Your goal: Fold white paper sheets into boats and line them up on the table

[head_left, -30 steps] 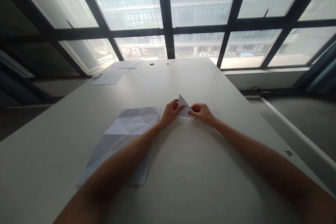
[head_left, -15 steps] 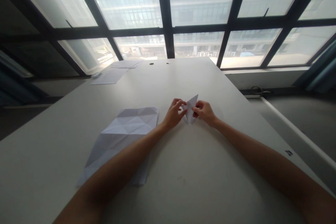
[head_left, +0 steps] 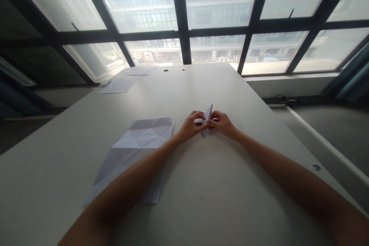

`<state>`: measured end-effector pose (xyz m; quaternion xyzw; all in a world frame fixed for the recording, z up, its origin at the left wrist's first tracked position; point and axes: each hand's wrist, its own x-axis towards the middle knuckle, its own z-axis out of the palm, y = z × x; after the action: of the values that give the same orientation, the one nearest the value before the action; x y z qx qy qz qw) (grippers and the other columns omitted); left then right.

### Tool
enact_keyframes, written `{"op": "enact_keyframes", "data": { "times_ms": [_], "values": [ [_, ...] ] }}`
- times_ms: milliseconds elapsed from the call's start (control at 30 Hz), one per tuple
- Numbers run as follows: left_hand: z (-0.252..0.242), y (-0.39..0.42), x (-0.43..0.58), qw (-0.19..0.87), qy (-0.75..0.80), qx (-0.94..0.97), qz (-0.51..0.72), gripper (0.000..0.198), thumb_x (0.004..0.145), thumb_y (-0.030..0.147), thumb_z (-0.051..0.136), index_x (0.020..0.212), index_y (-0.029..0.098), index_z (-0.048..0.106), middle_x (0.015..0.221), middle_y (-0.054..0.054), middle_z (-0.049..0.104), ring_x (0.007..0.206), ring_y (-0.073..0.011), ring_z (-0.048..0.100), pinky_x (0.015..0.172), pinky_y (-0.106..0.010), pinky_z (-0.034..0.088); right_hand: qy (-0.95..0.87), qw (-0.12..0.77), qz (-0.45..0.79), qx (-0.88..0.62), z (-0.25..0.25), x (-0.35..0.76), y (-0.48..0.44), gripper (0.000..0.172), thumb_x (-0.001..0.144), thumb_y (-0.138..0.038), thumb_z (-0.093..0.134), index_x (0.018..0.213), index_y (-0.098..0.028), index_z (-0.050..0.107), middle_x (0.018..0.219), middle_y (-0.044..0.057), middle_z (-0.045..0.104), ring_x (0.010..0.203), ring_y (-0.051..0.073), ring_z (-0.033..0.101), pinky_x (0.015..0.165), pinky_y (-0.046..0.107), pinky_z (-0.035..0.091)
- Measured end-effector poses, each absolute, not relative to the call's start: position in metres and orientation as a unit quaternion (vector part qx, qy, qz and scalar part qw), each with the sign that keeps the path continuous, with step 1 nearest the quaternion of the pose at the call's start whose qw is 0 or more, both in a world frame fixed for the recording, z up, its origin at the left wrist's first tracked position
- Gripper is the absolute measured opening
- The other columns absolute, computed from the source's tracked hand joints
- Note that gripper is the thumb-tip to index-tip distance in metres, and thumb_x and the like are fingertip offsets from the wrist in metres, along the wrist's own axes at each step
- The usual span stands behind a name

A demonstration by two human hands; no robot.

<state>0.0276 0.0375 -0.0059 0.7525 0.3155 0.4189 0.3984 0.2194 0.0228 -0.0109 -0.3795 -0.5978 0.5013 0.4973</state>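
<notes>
folded paper (head_left: 207, 117) at 12 o'clock, mid-surface (head_left: 219, 184), raised on edge | left hand (head_left: 190, 126) and right hand (head_left: 222, 123) both pinch it | likely light, thin, crushable; hold near creases | creased sheet (head_left: 138, 150) at 9 o'clock

2 bare forearms, no sleeves; left hand (head_left: 190, 125), right hand (head_left: 223, 123).

Single head cam, looks forward and down along the white table (head_left: 201, 207) toward the window wall (head_left: 184, 34), near range.
</notes>
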Motion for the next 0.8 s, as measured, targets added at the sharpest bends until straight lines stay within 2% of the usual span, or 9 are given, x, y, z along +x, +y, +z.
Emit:
{"op": "enact_keyframes", "data": {
  "times_ms": [167,333,400,500,567,667,800],
  "values": [
    [-0.006,0.043,0.023,0.468,0.295,0.712,0.432,0.029,0.081,0.026,0.072,0.104,0.017,0.056,0.126,-0.011,0.057,0.117,-0.0247,0.059,0.089,-0.036,0.055,-0.605,0.498,0.483,-0.392,-0.015,0.217,0.024,0.044,0.077,-0.053,0.075,0.100,-0.019,0.059,0.078,0.002,0.068,0.061,0.018,0.069,0.056,0.031,0.060],
    [-0.004,0.045,0.022,0.451,0.333,0.705,0.434,0.042,0.079,0.016,0.061,0.121,0.016,0.057,0.121,-0.010,0.062,0.093,-0.0188,0.066,0.080,-0.030,0.055,-0.601,0.504,0.473,-0.401,-0.021,0.216,0.025,0.052,0.082,-0.053,0.067,0.121,-0.018,0.061,0.079,0.004,0.071,0.063,0.020,0.069,0.054,0.033,0.061],
    [-0.003,0.045,0.022,0.468,0.361,0.686,0.424,0.047,0.079,0.017,0.058,0.126,0.015,0.058,0.118,-0.010,0.065,0.085,-0.0173,0.066,0.075,-0.030,0.056,-0.597,0.523,0.462,-0.396,-0.022,0.216,0.027,0.050,0.083,-0.051,0.066,0.118,-0.016,0.066,0.087,0.006,0.073,0.067,0.020,0.069,0.058,0.036,0.063],
    [-0.001,0.045,0.022,0.527,0.365,0.636,0.430,0.049,0.080,0.021,0.059,0.128,0.016,0.060,0.120,-0.009,0.066,0.092,-0.0190,0.065,0.080,-0.033,0.057,-0.580,0.554,0.443,-0.401,-0.022,0.217,0.029,0.041,0.081,-0.044,0.067,0.110,-0.015,0.073,0.101,0.008,0.073,0.070,0.018,0.068,0.065,0.040,0.064],
    [-0.001,0.045,0.022,0.573,0.348,0.598,0.440,0.047,0.079,0.023,0.063,0.126,0.017,0.063,0.122,-0.008,0.065,0.100,-0.0196,0.064,0.088,-0.036,0.055,-0.562,0.567,0.444,-0.407,-0.022,0.218,0.031,0.037,0.080,-0.038,0.066,0.108,-0.015,0.074,0.099,0.007,0.073,0.068,0.016,0.067,0.068,0.041,0.064],
    [-0.003,0.047,0.021,0.641,0.323,0.540,0.440,0.044,0.077,0.024,0.066,0.120,0.015,0.067,0.114,-0.009,0.069,0.100,-0.0192,0.065,0.097,-0.040,0.051,-0.551,0.581,0.444,-0.402,-0.023,0.219,0.032,0.034,0.079,-0.031,0.062,0.105,-0.014,0.075,0.095,0.007,0.073,0.071,0.017,0.068,0.070,0.042,0.064],
    [-0.003,0.049,0.019,0.673,0.305,0.510,0.440,0.037,0.079,0.031,0.065,0.109,0.010,0.068,0.099,-0.010,0.070,0.089,-0.0194,0.067,0.090,-0.040,0.053,-0.588,0.578,0.421,-0.379,-0.019,0.220,0.028,0.034,0.077,-0.023,0.058,0.105,-0.014,0.076,0.099,0.007,0.070,0.078,0.019,0.068,0.070,0.038,0.062]
  ]
}}
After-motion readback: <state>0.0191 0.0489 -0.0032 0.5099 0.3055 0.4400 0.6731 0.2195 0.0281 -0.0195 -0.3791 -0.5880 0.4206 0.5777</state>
